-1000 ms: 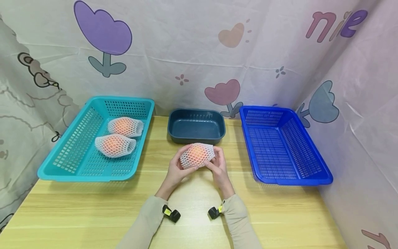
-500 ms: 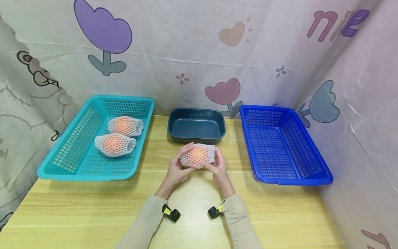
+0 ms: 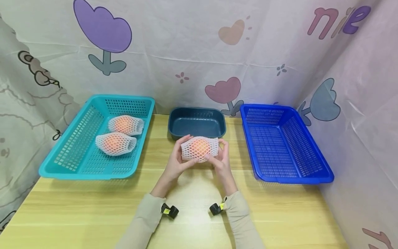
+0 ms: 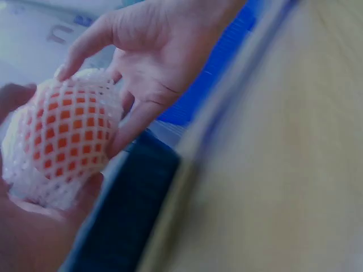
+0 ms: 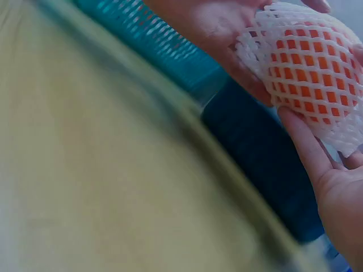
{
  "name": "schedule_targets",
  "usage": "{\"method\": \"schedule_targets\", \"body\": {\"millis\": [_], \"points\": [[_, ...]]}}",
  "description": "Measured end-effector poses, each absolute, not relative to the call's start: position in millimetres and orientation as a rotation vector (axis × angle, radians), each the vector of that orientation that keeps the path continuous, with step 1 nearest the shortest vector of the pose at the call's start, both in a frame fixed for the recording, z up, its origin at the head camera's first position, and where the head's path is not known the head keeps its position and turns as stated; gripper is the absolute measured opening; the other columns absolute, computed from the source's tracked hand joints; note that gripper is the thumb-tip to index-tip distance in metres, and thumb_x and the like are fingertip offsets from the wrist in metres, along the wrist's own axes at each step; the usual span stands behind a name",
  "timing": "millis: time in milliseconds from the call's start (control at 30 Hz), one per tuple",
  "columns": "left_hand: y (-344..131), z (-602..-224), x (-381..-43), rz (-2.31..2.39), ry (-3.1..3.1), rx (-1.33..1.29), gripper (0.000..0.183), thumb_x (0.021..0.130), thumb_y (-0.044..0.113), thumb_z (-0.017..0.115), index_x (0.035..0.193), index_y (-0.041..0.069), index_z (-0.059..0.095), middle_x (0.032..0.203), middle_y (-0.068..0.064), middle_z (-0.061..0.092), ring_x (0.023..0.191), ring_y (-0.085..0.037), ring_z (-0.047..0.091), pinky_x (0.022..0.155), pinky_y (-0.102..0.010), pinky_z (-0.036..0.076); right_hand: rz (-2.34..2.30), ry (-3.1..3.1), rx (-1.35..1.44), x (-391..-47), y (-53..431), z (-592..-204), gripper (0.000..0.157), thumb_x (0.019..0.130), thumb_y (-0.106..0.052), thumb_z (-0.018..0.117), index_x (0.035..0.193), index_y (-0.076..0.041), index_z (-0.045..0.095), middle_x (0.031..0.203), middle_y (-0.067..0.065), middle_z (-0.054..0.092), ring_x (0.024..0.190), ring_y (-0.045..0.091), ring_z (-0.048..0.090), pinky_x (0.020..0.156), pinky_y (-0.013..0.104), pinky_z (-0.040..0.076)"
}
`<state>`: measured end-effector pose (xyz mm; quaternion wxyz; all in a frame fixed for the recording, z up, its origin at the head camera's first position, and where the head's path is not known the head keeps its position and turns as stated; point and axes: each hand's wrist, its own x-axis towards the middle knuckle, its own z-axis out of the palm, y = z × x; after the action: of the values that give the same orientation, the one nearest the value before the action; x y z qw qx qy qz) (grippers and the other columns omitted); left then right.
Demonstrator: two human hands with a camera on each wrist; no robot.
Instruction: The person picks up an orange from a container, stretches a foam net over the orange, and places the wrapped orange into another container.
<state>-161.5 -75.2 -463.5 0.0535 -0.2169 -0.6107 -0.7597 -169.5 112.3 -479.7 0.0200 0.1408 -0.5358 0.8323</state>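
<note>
An orange-red round fruit in a white foam net [image 3: 200, 148] is held up in front of the dark basin [image 3: 196, 127]. My left hand [image 3: 175, 165] grips its left side, fingers behind and thumb along the lower front. From the other side my right hand [image 3: 223, 165] holds the net's right end, with the thumb pressed on the lower front. In the left wrist view, the orange-red skin of the netted fruit [image 4: 71, 133] shows through the mesh. Both hands also surround the netted fruit [image 5: 312, 73] in the right wrist view.
A turquoise basket [image 3: 87, 175] on the left holds two more netted fruits, one in front [image 3: 115, 143] and one behind [image 3: 125, 125]. On the right stands a blue basket [image 3: 280, 145]. A printed cloth [image 3: 174, 38] hangs behind the wooden table [image 3: 77, 211].
Both hands have shifted slightly away from my body with the netted fruit, which now overlaps the basin's front. The net's right end looks more stretched out. The baskets have stayed put.
</note>
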Motion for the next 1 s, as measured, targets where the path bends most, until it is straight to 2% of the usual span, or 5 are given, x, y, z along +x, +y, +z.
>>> {"method": "schedule_targets", "body": {"millis": [167, 267, 467, 700, 1000], "points": [[-78, -426, -157, -2.315, -1.963, -0.555, 0.077, 0.081, -0.009, 0.074, 0.148, 0.007, 0.038, 0.138, -0.016, 0.047, 0.113, -0.025, 0.057, 0.086, -0.033, 0.057, 2.536, -1.676, 0.531, -167, 112, -445, 0.092, 0.080, 0.004, 0.068, 0.151, -0.025, 0.017, 0.142, 0.020, 0.043, 0.120, 0.032, 0.054, 0.094, 0.040, 0.054], [-80, -406, -152, -2.320, -1.990, -0.580, 0.077, 0.082, -0.009, 0.074, 0.147, 0.011, 0.040, 0.137, -0.014, 0.047, 0.111, -0.028, 0.057, 0.082, -0.037, 0.059, 2.461, -1.745, 0.619, -163, 112, -425, 0.086, 0.081, 0.003, 0.070, 0.152, -0.018, 0.025, 0.141, 0.017, 0.042, 0.123, 0.031, 0.049, 0.094, 0.036, 0.054], [-86, -374, -143, -2.279, -1.957, -0.685, 0.078, 0.078, -0.013, 0.076, 0.145, 0.007, 0.042, 0.137, -0.014, 0.046, 0.112, -0.032, 0.055, 0.081, -0.041, 0.059, 2.356, -1.860, 0.783, -153, 115, -387, 0.066, 0.085, 0.000, 0.071, 0.144, -0.002, 0.041, 0.143, 0.015, 0.042, 0.122, 0.029, 0.046, 0.094, 0.031, 0.052], [-89, -357, -135, -2.130, -1.908, -0.818, 0.081, 0.069, -0.020, 0.079, 0.140, 0.003, 0.047, 0.142, -0.013, 0.046, 0.119, -0.032, 0.052, 0.085, -0.040, 0.058, 2.348, -1.964, 0.810, -144, 119, -359, 0.074, 0.086, -0.013, 0.076, 0.149, -0.010, 0.037, 0.146, 0.011, 0.037, 0.123, 0.031, 0.043, 0.088, 0.034, 0.056], [-90, -353, -130, -2.141, -1.888, -0.913, 0.083, 0.068, -0.022, 0.078, 0.141, 0.001, 0.046, 0.146, -0.012, 0.043, 0.121, -0.033, 0.050, 0.087, -0.042, 0.057, 2.341, -1.918, 0.798, -137, 119, -351, 0.072, 0.081, -0.008, 0.081, 0.143, -0.006, 0.044, 0.140, 0.016, 0.042, 0.120, 0.034, 0.046, 0.088, 0.036, 0.056]]}}
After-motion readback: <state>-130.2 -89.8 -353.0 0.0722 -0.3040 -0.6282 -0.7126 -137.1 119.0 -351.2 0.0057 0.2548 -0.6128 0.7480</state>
